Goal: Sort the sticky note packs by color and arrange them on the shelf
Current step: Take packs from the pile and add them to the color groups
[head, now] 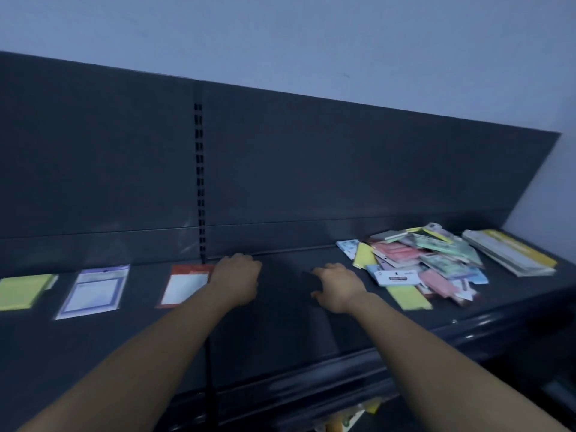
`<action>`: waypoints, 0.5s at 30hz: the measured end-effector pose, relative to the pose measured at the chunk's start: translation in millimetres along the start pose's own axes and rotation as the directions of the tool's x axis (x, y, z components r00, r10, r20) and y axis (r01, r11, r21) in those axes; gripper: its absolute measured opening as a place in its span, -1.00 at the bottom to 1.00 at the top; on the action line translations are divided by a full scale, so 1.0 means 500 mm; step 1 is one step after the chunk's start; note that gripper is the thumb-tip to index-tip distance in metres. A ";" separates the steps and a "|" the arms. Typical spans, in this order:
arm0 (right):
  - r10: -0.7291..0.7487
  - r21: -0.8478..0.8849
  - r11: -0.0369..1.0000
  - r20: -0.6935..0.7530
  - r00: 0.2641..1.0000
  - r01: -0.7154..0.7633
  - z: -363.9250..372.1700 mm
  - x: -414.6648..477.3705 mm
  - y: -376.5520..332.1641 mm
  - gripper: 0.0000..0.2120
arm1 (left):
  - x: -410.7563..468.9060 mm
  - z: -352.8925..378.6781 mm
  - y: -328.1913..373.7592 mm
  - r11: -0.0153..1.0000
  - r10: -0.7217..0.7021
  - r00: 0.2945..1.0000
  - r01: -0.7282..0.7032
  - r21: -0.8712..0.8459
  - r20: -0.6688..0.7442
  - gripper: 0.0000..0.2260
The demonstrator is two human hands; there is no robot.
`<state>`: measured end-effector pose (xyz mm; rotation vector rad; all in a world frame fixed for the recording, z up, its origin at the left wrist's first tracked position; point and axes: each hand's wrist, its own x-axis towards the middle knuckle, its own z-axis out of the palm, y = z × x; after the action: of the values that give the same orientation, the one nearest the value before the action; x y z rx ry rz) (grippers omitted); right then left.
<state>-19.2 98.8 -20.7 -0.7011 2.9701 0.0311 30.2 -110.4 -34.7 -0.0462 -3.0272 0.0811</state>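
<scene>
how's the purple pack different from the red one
The purple pack has a purple border, the red pack a red one. The purple pack lies fully in view; the left hand hides the red pack's right edge. Both lie flat on the shelf with pale centres.

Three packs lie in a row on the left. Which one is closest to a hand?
The red-edged pack, right beside the left hand. The purple-edged pack and the yellow-green pack lie farther left.
</scene>
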 end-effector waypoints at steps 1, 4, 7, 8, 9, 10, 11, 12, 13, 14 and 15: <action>0.019 0.000 1.000 -0.002 1.000 -0.019 -0.003 -0.009 0.033 -0.52 | 0.015 -0.002 0.030 1.000 0.014 1.000 -0.014 -0.001 0.000 -0.80; 0.080 0.016 0.997 0.000 0.997 -0.080 -0.006 -0.034 0.126 -0.50 | 0.058 -0.004 0.114 0.998 0.062 0.998 -0.062 -0.002 0.015 -0.74; 0.132 0.022 0.991 0.011 0.991 -0.132 -0.002 -0.052 0.208 -0.50 | 0.100 0.000 0.191 0.994 0.110 0.993 -0.110 -0.007 0.031 -0.72; 0.147 0.026 0.989 0.011 0.989 -0.147 0.001 -0.055 0.233 -0.50 | 0.115 0.003 0.215 0.992 0.124 0.992 -0.124 -0.010 0.033 -0.72; 0.162 0.029 0.986 0.010 0.987 -0.162 0.006 -0.057 0.258 -0.50 | 0.131 0.006 0.238 0.990 0.138 0.990 -0.137 -0.019 0.035 -0.72; 0.178 0.030 0.984 0.008 0.984 -0.178 0.011 -0.057 0.281 -0.51 | 0.147 0.008 0.261 0.988 0.152 0.988 -0.151 -0.030 0.041 -0.70; 0.193 0.026 0.981 0.007 0.981 -0.193 0.015 -0.057 0.304 -0.51 | 0.164 0.010 0.283 0.985 0.167 0.985 -0.165 -0.042 0.051 -0.69; 0.207 0.020 0.978 0.005 0.978 -0.207 0.019 -0.056 0.325 -0.50 | 0.182 0.013 0.303 0.983 0.181 0.982 -0.178 -0.052 0.062 -0.67; 0.219 0.015 0.976 0.005 0.976 -0.219 0.022 -0.053 0.347 -0.49 | 0.201 0.017 0.323 0.980 0.192 0.979 -0.188 -0.064 0.073 -0.66; 0.229 0.014 0.973 0.008 0.973 -0.229 0.025 -0.047 0.369 -0.48 | 0.221 0.021 0.341 0.977 0.203 0.976 -0.197 -0.079 0.081 -0.64; 0.238 0.015 0.971 0.011 0.971 -0.239 0.027 -0.040 0.391 -0.47 | 0.241 0.026 0.358 0.974 0.214 0.973 -0.206 -0.093 0.085 -0.61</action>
<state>-87.6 283.3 -32.3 -0.3370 3.0238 0.0267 -86.3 71.7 -44.0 -0.3813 -3.1071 -0.0265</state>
